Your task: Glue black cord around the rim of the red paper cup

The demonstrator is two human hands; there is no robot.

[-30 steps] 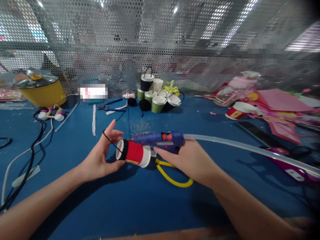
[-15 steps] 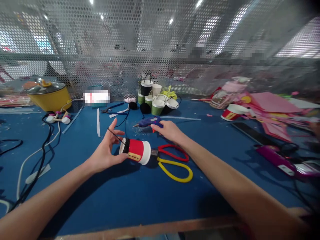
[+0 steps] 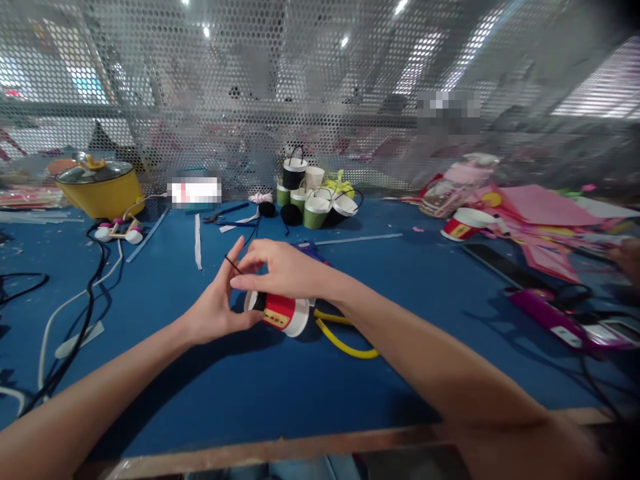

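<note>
A red paper cup (image 3: 286, 308) with a white rim and a gold label lies on its side in my left hand (image 3: 213, 308), its thumb against the black band near the base. My right hand (image 3: 285, 268) reaches over the cup, thumb and fingers closed at a thin black cord (image 3: 232, 264) beside my left fingers. The fingertips partly hide the cord's end. Behind my right hand, a blue glue gun (image 3: 311, 251) rests on the table, mostly covered. Yellow-handled scissors (image 3: 350, 347) lie under my right forearm, partly hidden.
Several small cups (image 3: 316, 212) with cord handles stand at the back by the perforated screen. A yellow pot (image 3: 103, 197) and cables (image 3: 95, 293) are on the left. To the right lie a phone (image 3: 505, 269), a purple device (image 3: 543, 320), pink sheets (image 3: 540, 210) and another red cup (image 3: 460, 227).
My right hand has let go of the glue gun, leaving it on the table, and moved left and nearer to the cord at the cup. The cup has shifted slightly right.
</note>
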